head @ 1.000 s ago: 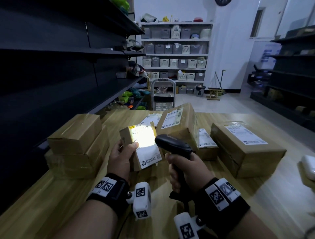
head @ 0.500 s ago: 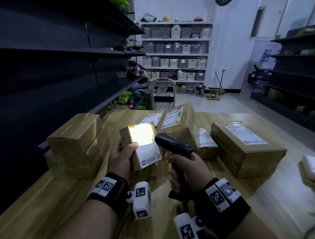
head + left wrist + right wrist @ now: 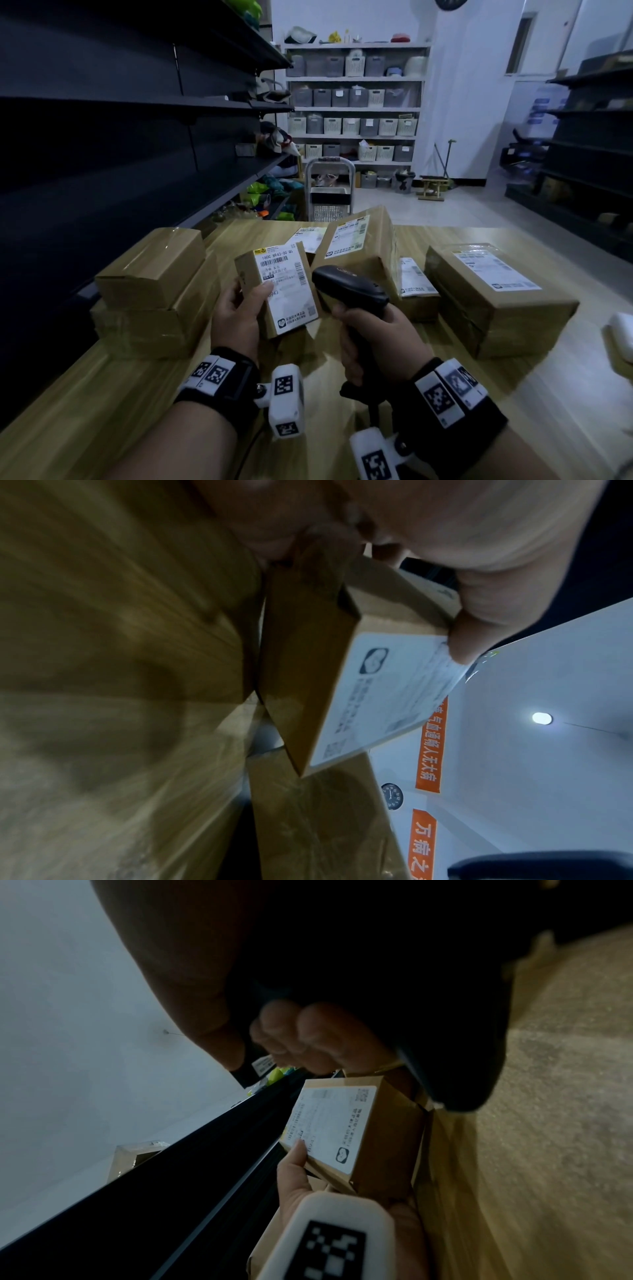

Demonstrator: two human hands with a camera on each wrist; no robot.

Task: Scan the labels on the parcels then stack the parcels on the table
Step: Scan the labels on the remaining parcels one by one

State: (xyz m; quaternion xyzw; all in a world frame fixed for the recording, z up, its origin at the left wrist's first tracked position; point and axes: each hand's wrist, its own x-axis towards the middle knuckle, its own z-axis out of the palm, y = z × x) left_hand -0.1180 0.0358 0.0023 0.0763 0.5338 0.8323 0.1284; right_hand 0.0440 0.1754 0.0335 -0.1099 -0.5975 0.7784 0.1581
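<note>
My left hand [image 3: 239, 305] holds a small brown parcel [image 3: 250, 274] above the wooden table [image 3: 102, 394], thumb on its white label [image 3: 287, 284]. The same parcel [image 3: 308, 669] shows in the left wrist view with the thumb [image 3: 479, 615] on the label, and in the right wrist view as the parcel [image 3: 387, 1134]. My right hand [image 3: 373, 339] grips a black barcode scanner [image 3: 349, 287] by its handle, its head aimed at the label from the right. No scanner light falls on the label.
Two stacked brown boxes [image 3: 150, 287] stand at the table's left. A tilted labelled box [image 3: 356, 246], a flat labelled parcel [image 3: 416, 284] and a large box [image 3: 496, 294] lie behind and right. Dark shelving [image 3: 102, 137] lines the left side. A white object [image 3: 621, 335] is at the right edge.
The scanner's bright light on the label has gone out, so the printed barcode is now readable. Both hands, parcel and scanner stay almost where they were.
</note>
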